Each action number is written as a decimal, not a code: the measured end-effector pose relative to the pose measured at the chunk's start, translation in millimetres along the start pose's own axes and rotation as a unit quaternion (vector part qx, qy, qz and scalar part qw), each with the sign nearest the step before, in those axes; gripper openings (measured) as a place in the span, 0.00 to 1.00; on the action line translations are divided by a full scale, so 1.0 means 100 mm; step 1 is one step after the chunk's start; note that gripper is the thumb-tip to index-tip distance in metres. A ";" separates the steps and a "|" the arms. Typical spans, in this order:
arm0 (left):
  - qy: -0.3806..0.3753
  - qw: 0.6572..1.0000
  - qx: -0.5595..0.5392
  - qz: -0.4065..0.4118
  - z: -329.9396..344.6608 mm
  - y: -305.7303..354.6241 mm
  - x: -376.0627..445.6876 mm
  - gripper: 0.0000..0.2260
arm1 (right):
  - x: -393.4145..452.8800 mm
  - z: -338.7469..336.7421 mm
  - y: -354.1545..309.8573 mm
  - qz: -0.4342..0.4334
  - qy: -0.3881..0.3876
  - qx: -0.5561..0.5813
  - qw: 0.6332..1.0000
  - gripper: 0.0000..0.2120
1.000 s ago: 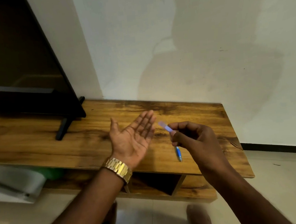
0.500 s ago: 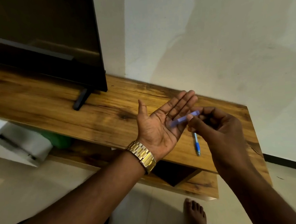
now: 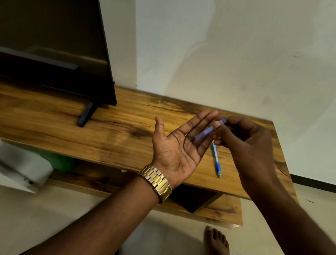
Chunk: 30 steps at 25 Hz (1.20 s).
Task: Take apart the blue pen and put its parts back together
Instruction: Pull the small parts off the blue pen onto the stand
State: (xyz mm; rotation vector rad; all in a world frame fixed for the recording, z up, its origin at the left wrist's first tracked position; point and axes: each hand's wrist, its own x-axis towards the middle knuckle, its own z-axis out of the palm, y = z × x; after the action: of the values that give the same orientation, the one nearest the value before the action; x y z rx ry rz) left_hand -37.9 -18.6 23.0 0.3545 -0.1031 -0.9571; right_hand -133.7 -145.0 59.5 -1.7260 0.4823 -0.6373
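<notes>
A pale blue pen barrel (image 3: 205, 132), blurred, sits pinched in the grip of the right hand (image 3: 245, 140), its free end lying across the fingers of the left hand (image 3: 182, 148). The left hand is spread flat, palm up, holding nothing. The rest of the blue pen (image 3: 216, 159) lies on the wooden desk (image 3: 101, 134) just below both hands, tip toward the near edge. A gold watch (image 3: 156, 181) circles the left wrist. A television (image 3: 50, 46) stands on the desk to the left.

Worktop (image 3: 111, 131) of grained, matt wood; pen (image 3: 216, 161) of shiny blue plastic; watch (image 3: 157, 180) of polished gold-coloured metal; wall (image 3: 237, 47) matt, scuffed.
</notes>
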 end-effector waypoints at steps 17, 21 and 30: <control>0.006 1.000 0.014 -0.009 -0.01 -0.06 0.02 0.51 | 0.13 -0.17 0.08 -0.003 0.044 0.042 0.998 0.08; 0.005 1.000 -0.006 -0.010 -0.01 -0.02 0.02 0.53 | 0.24 -0.31 0.13 0.003 0.102 0.143 0.984 0.12; 0.049 0.998 -0.010 0.026 -0.01 0.17 0.03 0.53 | 0.32 -0.49 0.86 0.001 0.092 -0.351 0.932 0.04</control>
State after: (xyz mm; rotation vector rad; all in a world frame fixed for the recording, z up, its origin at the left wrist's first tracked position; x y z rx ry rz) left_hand -22.1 -12.0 28.0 0.3777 -0.0120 -0.8871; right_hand -140.2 -221.9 -9.8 -2.3429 0.9262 -0.6738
